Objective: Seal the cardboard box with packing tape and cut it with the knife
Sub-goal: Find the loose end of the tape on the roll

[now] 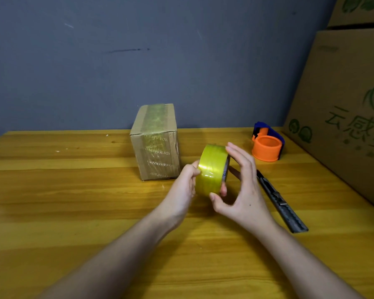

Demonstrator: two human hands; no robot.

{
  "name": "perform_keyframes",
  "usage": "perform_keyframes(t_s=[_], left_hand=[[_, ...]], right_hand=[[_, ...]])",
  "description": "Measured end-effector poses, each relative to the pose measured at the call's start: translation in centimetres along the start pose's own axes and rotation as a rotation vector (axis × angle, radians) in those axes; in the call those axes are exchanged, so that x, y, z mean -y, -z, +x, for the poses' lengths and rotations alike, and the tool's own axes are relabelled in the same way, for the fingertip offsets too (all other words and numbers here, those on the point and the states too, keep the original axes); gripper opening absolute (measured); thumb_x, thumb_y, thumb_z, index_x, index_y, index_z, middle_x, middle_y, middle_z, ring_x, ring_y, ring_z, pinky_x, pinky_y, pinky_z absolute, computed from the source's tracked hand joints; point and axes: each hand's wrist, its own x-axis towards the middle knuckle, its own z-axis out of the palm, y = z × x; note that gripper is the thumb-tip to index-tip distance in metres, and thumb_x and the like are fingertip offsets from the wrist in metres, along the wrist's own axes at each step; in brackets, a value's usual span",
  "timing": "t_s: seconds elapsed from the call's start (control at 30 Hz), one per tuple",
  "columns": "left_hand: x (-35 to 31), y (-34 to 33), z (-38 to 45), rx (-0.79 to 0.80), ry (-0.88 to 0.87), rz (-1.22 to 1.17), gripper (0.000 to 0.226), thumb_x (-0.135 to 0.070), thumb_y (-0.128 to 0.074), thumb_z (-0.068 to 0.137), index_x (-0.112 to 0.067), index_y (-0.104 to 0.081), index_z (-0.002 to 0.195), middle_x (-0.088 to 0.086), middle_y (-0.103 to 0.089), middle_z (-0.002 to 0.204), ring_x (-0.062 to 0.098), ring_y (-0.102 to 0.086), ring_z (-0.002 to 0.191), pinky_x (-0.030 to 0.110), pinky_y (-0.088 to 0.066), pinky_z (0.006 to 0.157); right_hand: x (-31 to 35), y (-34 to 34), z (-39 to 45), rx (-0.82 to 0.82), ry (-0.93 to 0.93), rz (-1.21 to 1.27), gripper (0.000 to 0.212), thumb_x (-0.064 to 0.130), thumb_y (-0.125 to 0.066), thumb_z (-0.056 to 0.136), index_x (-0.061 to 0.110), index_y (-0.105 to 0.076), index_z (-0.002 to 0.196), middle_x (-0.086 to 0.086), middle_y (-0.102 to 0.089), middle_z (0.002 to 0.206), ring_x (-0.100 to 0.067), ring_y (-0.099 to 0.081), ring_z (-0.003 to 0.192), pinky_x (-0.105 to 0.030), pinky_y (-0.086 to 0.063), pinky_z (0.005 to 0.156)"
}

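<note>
Packing tape, a glossy yellow-clear roll (212,169), is held upright above the wooden table (73,201), just right of the small brown cardboard box (156,145).
Light, stiff and slick, it is best held by its edges: the left hand (184,186) grips it, the right hand's (244,186) straight fingers touch its far rim, seemingly feeling for the tape's end; the black utility knife (279,199) lies right.
</note>
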Motion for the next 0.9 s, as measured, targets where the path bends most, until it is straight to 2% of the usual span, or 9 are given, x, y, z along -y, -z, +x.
perform_keyframes(t_s=[0.13,0.23,0.27,0.33,0.4,0.67,0.77,0.83,0.9], left_hand=[[-1.0,-0.6,0.3,-0.053,0.045,0.056,0.042,-0.018,-0.032,0.081,-0.001,-0.054,0.113,0.016,-0.064,0.07,0.025,-0.062,0.067,0.029,-0.052,0.069],[-1.4,-0.7,0.6,-0.104,0.119,0.071,0.053,-0.011,-0.04,0.085,0.011,-0.038,0.133,0.039,-0.057,0.102,0.047,-0.057,0.098,0.043,-0.046,0.087],[-1.2,-0.8,0.7,-0.108,0.117,0.083,0.053,-0.017,-0.042,0.084,0.008,-0.042,0.13,0.038,-0.06,0.101,0.043,-0.059,0.099,0.041,-0.047,0.089],[-1.1,-0.9,0.2,-0.082,0.088,0.074,0.036,-0.025,-0.032,0.094,-0.002,-0.051,0.114,0.019,-0.065,0.074,0.024,-0.064,0.073,0.032,-0.051,0.075],[-0.4,-0.4,-0.2,-0.085,0.084,0.078,0.037,-0.019,-0.019,0.099,-0.006,-0.052,0.108,0.011,-0.062,0.065,0.019,-0.06,0.063,0.027,-0.05,0.068],[-0.8,-0.5,-0.3,0.009,0.051,0.04,0.037,-0.022,-0.029,0.086,-0.006,-0.052,0.109,0.012,-0.063,0.068,0.019,-0.062,0.064,0.027,-0.051,0.066],[-0.9,-0.3,0.0,0.011,0.065,0.025,0.065,-0.019,-0.035,0.07,0.01,-0.04,0.127,0.025,-0.058,0.077,0.028,-0.062,0.069,0.028,-0.052,0.062],[-0.8,0.0,0.0,0.0,0.073,0.033,0.078,-0.013,-0.035,0.06,0.015,-0.033,0.133,0.036,-0.053,0.094,0.041,-0.057,0.089,0.035,-0.051,0.072],[-0.6,-0.1,0.6,-0.028,0.046,0.098,0.063,-0.009,-0.038,0.062,0.007,-0.05,0.121,0.03,-0.061,0.089,0.033,-0.061,0.088,0.033,-0.051,0.077]], right_hand=[[0.0,0.0,0.1,-0.003,-0.007,0.017,0.09,0.037,-0.069,0.066,0.025,-0.024,0.143,-0.001,-0.027,0.148,-0.001,-0.024,0.139,-0.008,-0.024,0.108],[0.0,-0.1,0.1,-0.007,-0.023,0.056,0.088,0.038,-0.067,0.067,0.025,-0.022,0.143,0.0,-0.028,0.146,0.001,-0.023,0.138,-0.008,-0.023,0.108],[0.0,-0.1,0.1,-0.01,-0.027,0.066,0.087,0.038,-0.066,0.068,0.024,-0.023,0.142,0.0,-0.029,0.145,0.002,-0.023,0.138,-0.008,-0.023,0.109],[0.0,-0.2,0.1,-0.018,-0.023,0.073,0.086,0.039,-0.065,0.068,0.022,-0.025,0.142,-0.002,-0.031,0.144,0.002,-0.024,0.137,-0.009,-0.023,0.109],[0.0,-0.3,0.0,-0.021,-0.01,0.063,0.086,0.038,-0.066,0.068,0.02,-0.026,0.141,-0.005,-0.032,0.144,0.001,-0.024,0.138,-0.01,-0.022,0.109],[-0.3,-0.2,0.0,-0.007,-0.01,0.045,0.089,0.037,-0.067,0.066,0.023,-0.024,0.142,-0.005,-0.029,0.147,-0.005,-0.025,0.139,-0.014,-0.027,0.11],[-0.4,-0.1,0.0,0.0,-0.009,0.034,0.089,0.038,-0.068,0.066,0.021,-0.025,0.142,-0.004,-0.029,0.147,-0.005,-0.025,0.139,-0.014,-0.027,0.11],[-0.4,0.0,0.0,0.002,-0.015,0.043,0.089,0.039,-0.068,0.066,0.021,-0.026,0.142,-0.003,-0.029,0.146,-0.004,-0.026,0.138,-0.017,-0.029,0.111],[-0.3,-0.1,0.0,-0.009,-0.026,0.072,0.089,0.037,-0.068,0.066,0.022,-0.025,0.142,-0.002,-0.03,0.144,-0.006,-0.027,0.138,-0.027,-0.033,0.112]])
